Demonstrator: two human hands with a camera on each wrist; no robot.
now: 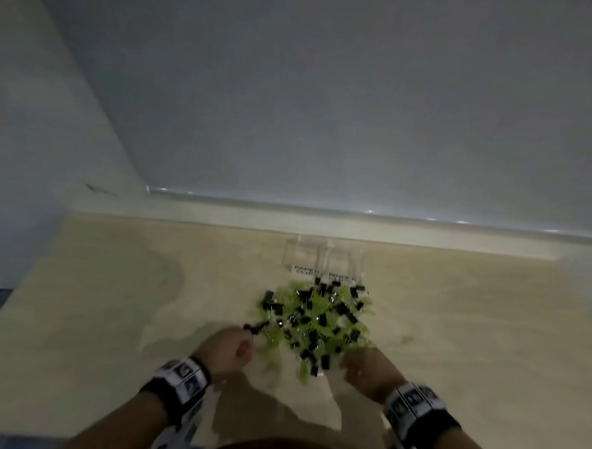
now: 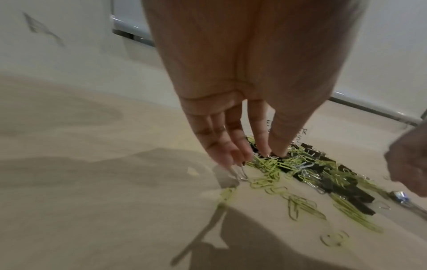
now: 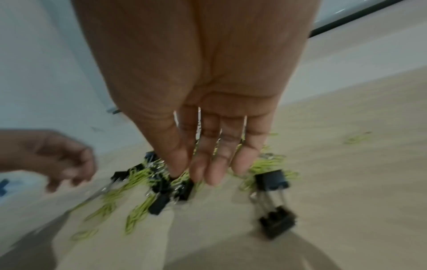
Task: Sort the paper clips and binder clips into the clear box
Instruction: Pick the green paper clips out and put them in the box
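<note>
- Mixed pile on the light wooden table (image 1: 95, 299): yellow-green paper clips (image 1: 318, 304) tangled with black binder clips (image 1: 320, 320), all loose on the surface
- Clear box (image 1: 323, 260) stands just behind the pile near the table's far edge, beside the grey wall (image 1: 328, 106); 2 white labels on its front, print too blurred to read fully
- Left hand (image 1: 228, 353) at the pile's near-left edge; left wrist view shows fingers (image 2: 231, 146) extended downward, tips at the clips, contact with a silver-looking clip unclear
- Right hand (image 1: 369, 369) at the pile's near-right edge; fingers (image 3: 215, 164) straight, held close together, tips over the clips, nothing pinched
- 2 binder clips (image 3: 275, 201) lie apart to the right of the fingers
- 1 stray paper clip (image 1: 407, 339) lies right of the pile
- Black wrist bands (image 1: 180, 383) with printed markers on both wrists
</note>
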